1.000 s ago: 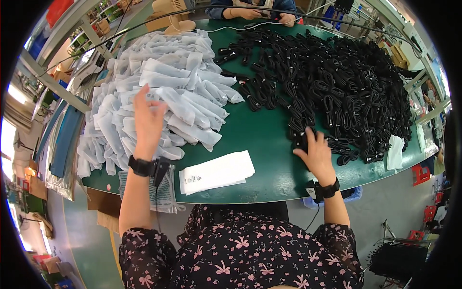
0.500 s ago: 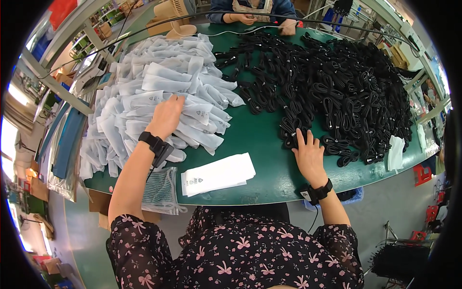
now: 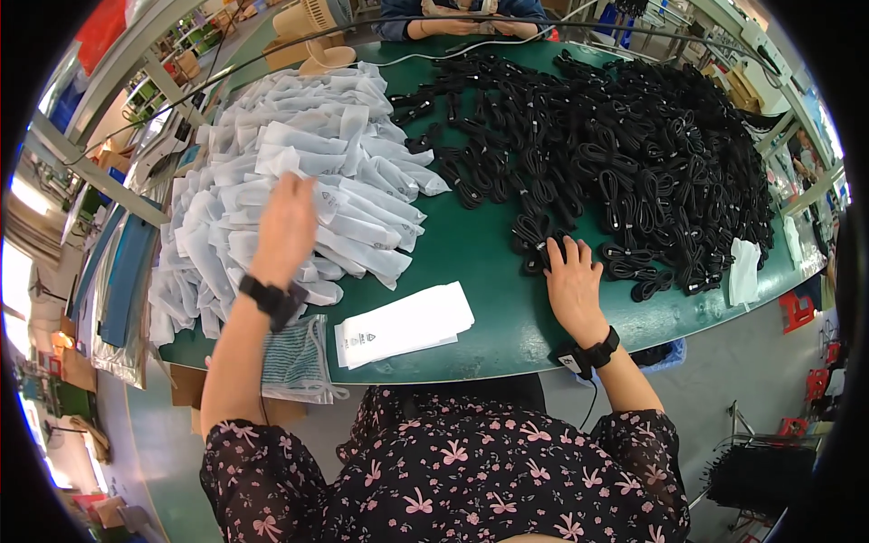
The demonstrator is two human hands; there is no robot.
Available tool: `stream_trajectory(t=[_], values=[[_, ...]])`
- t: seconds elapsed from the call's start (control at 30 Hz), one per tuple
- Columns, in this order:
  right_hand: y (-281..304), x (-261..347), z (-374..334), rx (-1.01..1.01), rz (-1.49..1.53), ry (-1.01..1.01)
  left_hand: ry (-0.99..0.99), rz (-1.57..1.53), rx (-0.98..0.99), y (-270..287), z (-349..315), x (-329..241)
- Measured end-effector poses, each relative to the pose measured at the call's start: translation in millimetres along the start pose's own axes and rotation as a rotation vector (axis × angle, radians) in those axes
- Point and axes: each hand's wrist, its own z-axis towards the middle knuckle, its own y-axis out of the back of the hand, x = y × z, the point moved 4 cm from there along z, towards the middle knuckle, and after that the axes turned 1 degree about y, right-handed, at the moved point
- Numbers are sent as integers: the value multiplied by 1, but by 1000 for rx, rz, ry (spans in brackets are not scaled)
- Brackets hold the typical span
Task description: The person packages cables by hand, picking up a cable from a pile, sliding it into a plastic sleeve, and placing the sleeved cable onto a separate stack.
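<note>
My left hand (image 3: 288, 228) is over the heap of white pouches (image 3: 213, 240) on the left. Its fingers are curled and slightly blurred, right against one white pouch (image 3: 276, 161); whether they grip it is unclear. On the right, my right hand (image 3: 574, 285) rests at the near edge of a large pile of coiled black cables (image 3: 625, 167). Its fingers are stretched out, with the tips touching one black cable coil (image 3: 530, 235). Between my hands, close to the front edge, lies a flat stack of white empty pouches (image 3: 405, 324).
The green table (image 3: 493, 299) carries both piles. A striped cloth in a clear bag (image 3: 297, 362) hangs at the front edge. Another person's hands (image 3: 462, 25) are at the far side, near a beige fan (image 3: 303, 27). A thin cable (image 3: 362, 34) crosses overhead.
My left hand has shifted left and slightly nearer me over the white pouches. My right hand stays at the cable coil. The other person's hands have come together.
</note>
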Motion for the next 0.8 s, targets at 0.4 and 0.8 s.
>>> stream_trajectory(t=[0.4,0.8], values=[[31,40,-4,21,691,60,154,-672,288,-34,-101,-169],[16,60,-37,691,1486,-76,589,-989,349,-54,-119,-148]])
